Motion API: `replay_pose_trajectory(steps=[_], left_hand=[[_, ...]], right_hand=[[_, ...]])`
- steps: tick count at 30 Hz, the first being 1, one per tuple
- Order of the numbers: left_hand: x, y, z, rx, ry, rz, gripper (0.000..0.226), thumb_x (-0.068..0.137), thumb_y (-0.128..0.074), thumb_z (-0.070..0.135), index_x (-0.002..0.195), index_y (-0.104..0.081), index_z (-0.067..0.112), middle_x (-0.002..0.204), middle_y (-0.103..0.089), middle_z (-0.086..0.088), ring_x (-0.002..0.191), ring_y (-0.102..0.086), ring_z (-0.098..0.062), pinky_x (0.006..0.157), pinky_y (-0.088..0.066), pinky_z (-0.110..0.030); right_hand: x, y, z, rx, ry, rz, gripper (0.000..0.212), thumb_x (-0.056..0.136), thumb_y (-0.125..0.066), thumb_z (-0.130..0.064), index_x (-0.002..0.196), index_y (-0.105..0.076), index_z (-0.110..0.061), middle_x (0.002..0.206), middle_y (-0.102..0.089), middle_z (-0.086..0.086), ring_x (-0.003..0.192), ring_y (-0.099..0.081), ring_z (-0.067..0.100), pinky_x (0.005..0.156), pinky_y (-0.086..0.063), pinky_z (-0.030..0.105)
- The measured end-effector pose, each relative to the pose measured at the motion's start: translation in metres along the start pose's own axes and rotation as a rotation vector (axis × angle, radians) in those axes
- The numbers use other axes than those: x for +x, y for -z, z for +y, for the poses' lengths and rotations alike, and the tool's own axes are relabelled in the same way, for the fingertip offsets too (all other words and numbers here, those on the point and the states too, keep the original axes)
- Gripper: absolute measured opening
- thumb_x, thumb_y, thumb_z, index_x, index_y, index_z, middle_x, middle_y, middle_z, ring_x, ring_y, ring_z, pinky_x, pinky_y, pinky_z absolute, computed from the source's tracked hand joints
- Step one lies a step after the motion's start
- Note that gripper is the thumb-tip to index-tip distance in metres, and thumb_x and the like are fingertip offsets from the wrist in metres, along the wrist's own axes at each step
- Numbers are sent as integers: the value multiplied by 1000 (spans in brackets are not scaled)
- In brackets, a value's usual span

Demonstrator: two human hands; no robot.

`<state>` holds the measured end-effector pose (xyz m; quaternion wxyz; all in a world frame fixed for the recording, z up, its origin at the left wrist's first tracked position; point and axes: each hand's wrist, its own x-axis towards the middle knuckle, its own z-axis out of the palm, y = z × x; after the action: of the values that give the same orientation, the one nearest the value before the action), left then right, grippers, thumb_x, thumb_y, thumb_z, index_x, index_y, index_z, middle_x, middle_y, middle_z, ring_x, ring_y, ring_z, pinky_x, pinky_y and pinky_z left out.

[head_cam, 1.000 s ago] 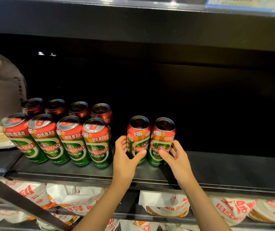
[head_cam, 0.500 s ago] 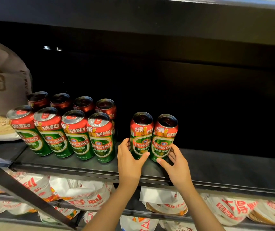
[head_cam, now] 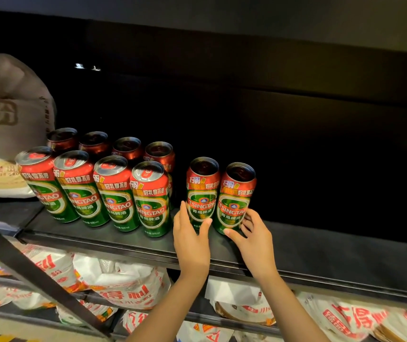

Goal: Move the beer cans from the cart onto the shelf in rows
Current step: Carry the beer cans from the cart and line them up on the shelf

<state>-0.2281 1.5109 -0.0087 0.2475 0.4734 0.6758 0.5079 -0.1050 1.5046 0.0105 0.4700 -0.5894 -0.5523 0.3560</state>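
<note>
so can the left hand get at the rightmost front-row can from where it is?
Probably yes. The left hand rests at the left can of the pair; the rightmost front-row can stands just to its left, with an open gap and bare shelf edge between.

A shop: a dark shelf (head_cam: 320,255) with rows of beer cans (head_cam: 113,191), flour bags (head_cam: 123,290) stacked at 6 o'clock.
</note>
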Motion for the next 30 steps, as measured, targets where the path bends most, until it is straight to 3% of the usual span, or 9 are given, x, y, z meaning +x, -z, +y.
replay_pose_trajectory(steps=[3, 7, 13, 19, 24, 28, 30], left_hand=[[2, -5, 1, -31, 19, 24, 65, 89, -61, 28, 144, -30, 15, 141, -44, -4, 130, -42, -20, 106, -38, -37], [8, -10, -1, -26, 7, 50, 59, 90, -59, 25, 142, -34, 13, 138, -47, -5, 126, -45, -19, 103, -40, -33], [13, -16, 0, -5, 1, 81, 54, 91, -57, 21, 140, -35, 13, 134, -48, -6, 123, -46, -21, 101, -42, -42], [18, -18, 3, 23, 10, 99, 51, 91, -57, 17, 137, -37, 9, 132, -48, -8, 122, -46, -23, 101, -42, -42], [29, -20, 0, 58, 23, 85, 40, 92, -55, 20, 125, -43, 3, 126, -50, -14, 117, -48, -28, 96, -44, -46], [33, -19, 3, 78, 10, 93, 25, 92, -55, 17, 110, -47, 2, 113, -52, -11, 105, -51, -27, 89, -45, -40], [34, -19, 5, 81, 13, 90, 21, 92, -55, 17, 105, -48, 2, 108, -52, -11, 101, -51, -26, 86, -46, -40]], right_hand=[[4, -1, 0, -3, 11, -1, 51, 77, -77, -10, 113, -48, -32, 107, -57, -22, 99, -55, -12, 83, -44, 4], [9, -5, 4, 8, 7, 7, 48, 77, -77, -11, 111, -48, -28, 104, -56, -20, 96, -56, -9, 81, -46, 7], [18, -11, 5, 6, 15, 24, 46, 77, -76, -11, 110, -49, -28, 102, -57, -17, 89, -55, -12, 71, -46, 4], [28, -15, 7, -1, -8, 44, 53, 78, -76, -11, 125, -52, -11, 108, -53, -9, 96, -52, -1, 75, -42, 7], [37, -21, 10, -40, -13, 58, 55, 76, -78, -17, 124, -53, -8, 115, -57, 0, 101, -56, 7, 81, -44, 15], [39, -24, 9, -65, 6, 71, 56, 77, -77, -19, 127, -52, -10, 113, -55, -3, 97, -52, 3, 71, -40, 5], [41, -25, 9, -80, 25, 71, 55, 77, -77, -20, 126, -53, -10, 111, -56, -4, 95, -52, 3, 74, -41, 7]])
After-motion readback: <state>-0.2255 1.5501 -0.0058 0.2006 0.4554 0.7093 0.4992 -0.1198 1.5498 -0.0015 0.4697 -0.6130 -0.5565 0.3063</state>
